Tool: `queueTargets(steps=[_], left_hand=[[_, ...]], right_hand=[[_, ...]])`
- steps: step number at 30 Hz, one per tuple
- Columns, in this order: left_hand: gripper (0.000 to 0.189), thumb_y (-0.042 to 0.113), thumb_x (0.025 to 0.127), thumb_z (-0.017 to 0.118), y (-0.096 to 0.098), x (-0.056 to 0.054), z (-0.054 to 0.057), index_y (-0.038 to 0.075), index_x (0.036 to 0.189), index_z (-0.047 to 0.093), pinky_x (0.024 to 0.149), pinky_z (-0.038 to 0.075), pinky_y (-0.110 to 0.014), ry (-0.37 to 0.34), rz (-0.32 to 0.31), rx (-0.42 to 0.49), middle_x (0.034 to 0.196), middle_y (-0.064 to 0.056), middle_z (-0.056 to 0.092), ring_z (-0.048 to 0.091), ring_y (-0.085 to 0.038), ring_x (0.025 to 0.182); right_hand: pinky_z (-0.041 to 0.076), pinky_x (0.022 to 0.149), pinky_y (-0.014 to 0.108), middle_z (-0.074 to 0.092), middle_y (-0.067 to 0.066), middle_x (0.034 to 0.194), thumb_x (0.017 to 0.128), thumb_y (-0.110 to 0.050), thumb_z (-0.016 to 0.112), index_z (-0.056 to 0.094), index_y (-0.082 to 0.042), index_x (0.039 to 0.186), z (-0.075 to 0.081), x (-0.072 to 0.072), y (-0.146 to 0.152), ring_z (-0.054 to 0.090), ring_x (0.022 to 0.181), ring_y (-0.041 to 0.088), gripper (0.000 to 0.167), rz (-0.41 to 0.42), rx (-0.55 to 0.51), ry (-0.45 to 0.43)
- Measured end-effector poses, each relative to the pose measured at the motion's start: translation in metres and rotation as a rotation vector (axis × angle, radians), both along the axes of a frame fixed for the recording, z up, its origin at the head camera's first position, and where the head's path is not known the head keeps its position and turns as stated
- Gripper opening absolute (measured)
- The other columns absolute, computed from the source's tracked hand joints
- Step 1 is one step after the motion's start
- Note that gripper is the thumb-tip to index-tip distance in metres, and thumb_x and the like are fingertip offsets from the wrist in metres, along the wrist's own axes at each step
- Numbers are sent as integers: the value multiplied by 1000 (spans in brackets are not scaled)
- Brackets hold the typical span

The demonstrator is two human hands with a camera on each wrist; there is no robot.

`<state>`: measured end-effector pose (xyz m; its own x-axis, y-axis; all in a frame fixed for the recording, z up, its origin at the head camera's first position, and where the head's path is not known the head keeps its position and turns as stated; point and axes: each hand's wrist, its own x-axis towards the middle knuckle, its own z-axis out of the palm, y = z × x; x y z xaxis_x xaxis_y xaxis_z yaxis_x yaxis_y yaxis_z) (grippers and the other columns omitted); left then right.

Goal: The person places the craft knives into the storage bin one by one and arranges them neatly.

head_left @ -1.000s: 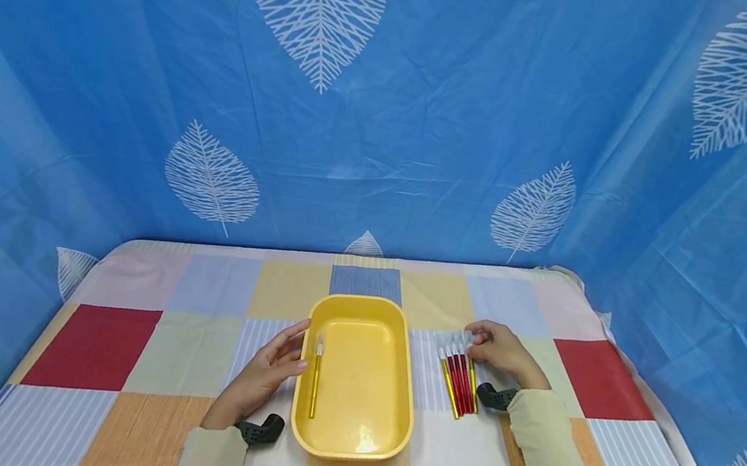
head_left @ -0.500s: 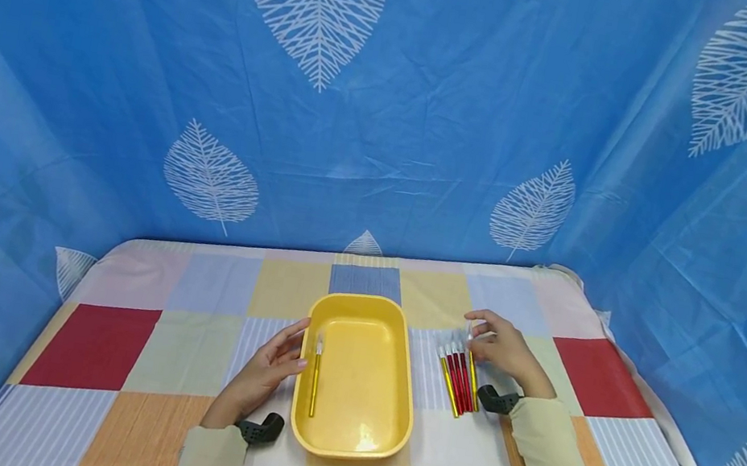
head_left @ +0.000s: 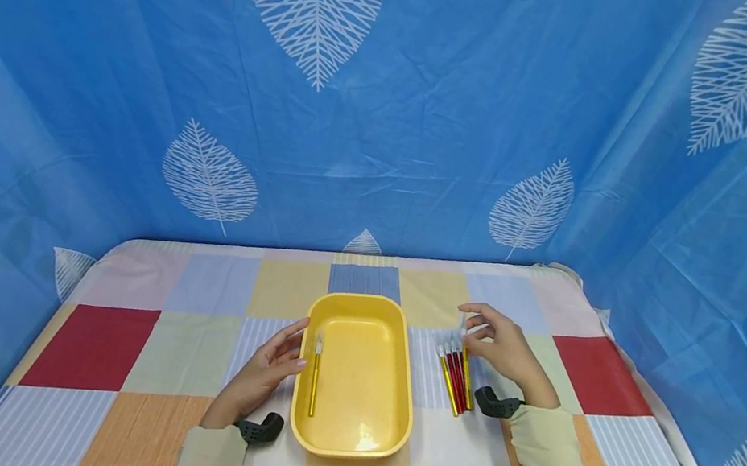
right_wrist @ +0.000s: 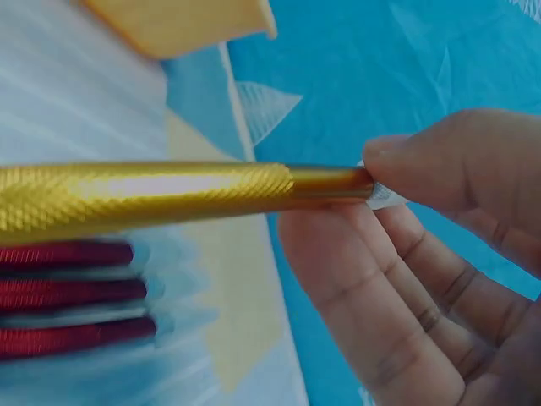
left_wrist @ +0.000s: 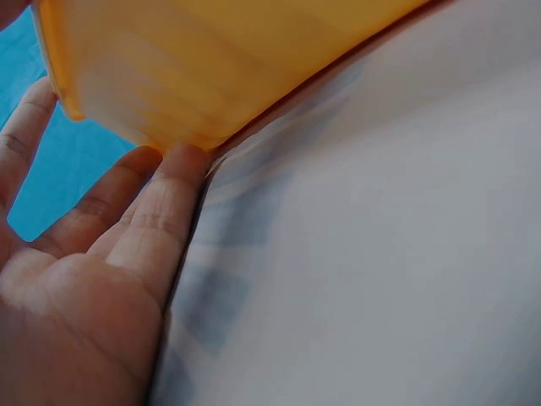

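A gold craft knife [right_wrist: 169, 194] with a knurled handle is pinched near its clear-capped end between thumb and fingers of my right hand [head_left: 508, 354]. In the right wrist view it tilts up over several red craft knives [right_wrist: 72, 294]; another gold craft knife [head_left: 448, 385] lies at the left of that row. My left hand [head_left: 265, 375] rests against the left side of a yellow tray [head_left: 411, 402], its fingertips [left_wrist: 182, 161] touching the outer wall. Inside the tray, along its left side, lies one gold craft knife [head_left: 315, 379].
A patchwork cloth [head_left: 192, 359] covers the table. Blue curtains [head_left: 387, 146] with white leaf prints hang behind it and at both sides. Each wrist wears a black camera mount [head_left: 496, 403].
My right hand has drawn the rightmost gold craft knife slightly up and left, close to the red ones. The left hand and the tray stay where they were.
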<state>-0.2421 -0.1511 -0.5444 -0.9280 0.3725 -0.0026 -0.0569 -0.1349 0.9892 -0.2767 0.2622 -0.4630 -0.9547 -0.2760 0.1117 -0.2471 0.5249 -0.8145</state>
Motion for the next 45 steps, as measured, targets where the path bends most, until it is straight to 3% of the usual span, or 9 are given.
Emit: queueTargets(steps=[6, 13, 18, 22, 32, 37, 45], left_hand=[[78, -5, 103, 61, -1, 1, -1, -1, 171, 22, 110, 48, -22, 9, -3, -4, 172, -33, 24, 41, -46, 152], [78, -4, 104, 61, -2, 0, -2, -1, 171, 20, 111, 48, -22, 20, -18, 1, 173, -33, 22, 51, -28, 147], [79, -4, 104, 60, -2, 0, -1, -1, 171, 19, 111, 47, -22, 30, -28, 4, 173, -33, 21, 44, -38, 151], [79, -4, 104, 61, -1, 1, 0, -2, 171, 19, 112, 47, -22, 26, -20, 3, 173, -33, 21, 42, -39, 153], [78, -2, 105, 61, -1, 1, 2, -1, 171, 19, 111, 46, -21, 24, -22, -1, 173, -33, 21, 30, -52, 156], [78, -3, 104, 60, -1, 0, 1, -1, 171, 20, 111, 47, -21, 25, -25, -2, 173, -33, 22, 30, -53, 156], [78, -1, 105, 60, -2, 0, 2, -1, 171, 19, 111, 47, -21, 33, -34, 1, 172, -34, 22, 31, -53, 155]], right_hand=[[66, 77, 32, 65, 23, 114, 98, 9, 71, 60, 10, 140, 7, 4, -10, 72, 95, 29, 44, 50, -43, 26], [65, 78, 29, 65, 24, 116, 99, 7, 71, 59, 11, 141, 12, 6, -19, 72, 95, 25, 44, 110, -84, 41], [65, 78, 30, 64, 23, 116, 100, 5, 71, 59, 10, 143, 14, 6, -28, 72, 96, 24, 45, 130, -110, 21], [66, 78, 33, 65, 23, 115, 100, 5, 71, 59, 10, 143, 16, 5, -37, 72, 96, 27, 45, 140, -121, 11], [67, 79, 39, 63, 22, 113, 100, 5, 70, 56, 12, 145, 15, 0, -59, 71, 91, 16, 48, 171, -233, -81], [66, 82, 51, 64, 20, 111, 99, 4, 71, 55, 12, 147, 14, -3, -70, 73, 90, 18, 51, 169, -261, -134], [66, 81, 37, 64, 15, 109, 101, 2, 70, 50, 14, 150, 13, -7, -88, 73, 89, 19, 54, 194, -285, -215]])
